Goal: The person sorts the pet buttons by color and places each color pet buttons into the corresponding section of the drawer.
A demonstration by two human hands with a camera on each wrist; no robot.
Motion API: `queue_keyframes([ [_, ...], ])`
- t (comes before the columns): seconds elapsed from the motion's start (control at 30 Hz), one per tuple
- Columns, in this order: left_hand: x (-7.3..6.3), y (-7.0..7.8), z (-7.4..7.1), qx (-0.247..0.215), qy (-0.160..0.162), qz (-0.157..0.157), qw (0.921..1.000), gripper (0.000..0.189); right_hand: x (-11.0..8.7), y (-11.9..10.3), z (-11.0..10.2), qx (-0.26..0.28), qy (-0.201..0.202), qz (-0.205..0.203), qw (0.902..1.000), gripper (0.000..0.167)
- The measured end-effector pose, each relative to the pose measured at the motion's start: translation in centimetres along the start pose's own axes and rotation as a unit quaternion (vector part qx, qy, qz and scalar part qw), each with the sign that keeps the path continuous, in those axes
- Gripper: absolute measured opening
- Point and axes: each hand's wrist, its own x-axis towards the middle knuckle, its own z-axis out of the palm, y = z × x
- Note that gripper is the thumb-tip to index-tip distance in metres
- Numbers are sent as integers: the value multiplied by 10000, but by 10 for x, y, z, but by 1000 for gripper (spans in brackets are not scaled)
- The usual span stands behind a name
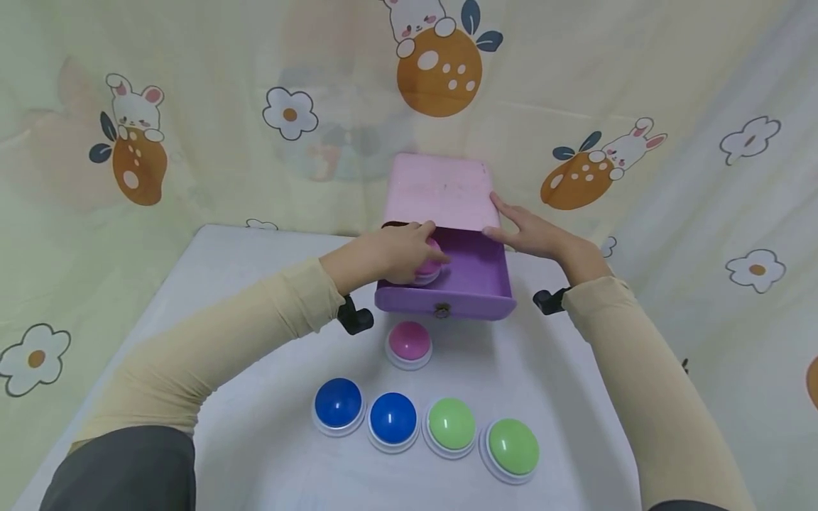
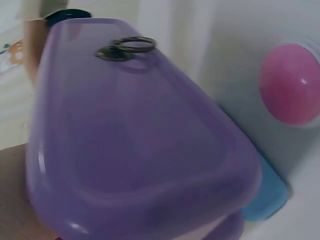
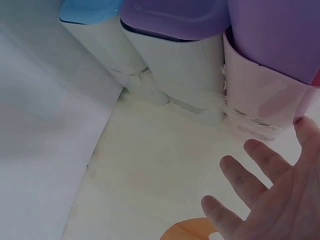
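Note:
The purple drawer [image 1: 476,273] at the top of a pink cabinet [image 1: 441,188] is pulled out. Inside its left part is a pink dome button [image 1: 429,268] with a white base, which my left hand [image 1: 399,254] grips from above, partly covering it. In the left wrist view the drawer front with its ring pull [image 2: 135,46] hides most of that hand. My right hand [image 1: 533,231] touches the cabinet's right side, thumb near the drawer opening. The right wrist view shows its fingers [image 3: 242,180] spread and straight.
Another pink dome button [image 1: 410,342] stands on the white table [image 1: 255,440] before the drawer. Nearer lie two blue buttons [image 1: 339,403] and two green ones [image 1: 451,424] in a row. Below the open drawer are a purple drawer [image 3: 175,20] and a blue drawer [image 3: 90,10]. A printed curtain [image 1: 224,163] hangs behind.

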Motion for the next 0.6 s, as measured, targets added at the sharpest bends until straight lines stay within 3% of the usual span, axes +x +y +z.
queue_keyframes([
  [0.3, 5, 4, 4, 88, 354, -36, 9993, 47, -1, 0, 1, 96, 57, -70, 9999, 85],
  [0.6, 11, 2, 17, 376, 744, -127, 9964, 48, -4, -5, 3, 192, 72, -208, 9996, 84],
])
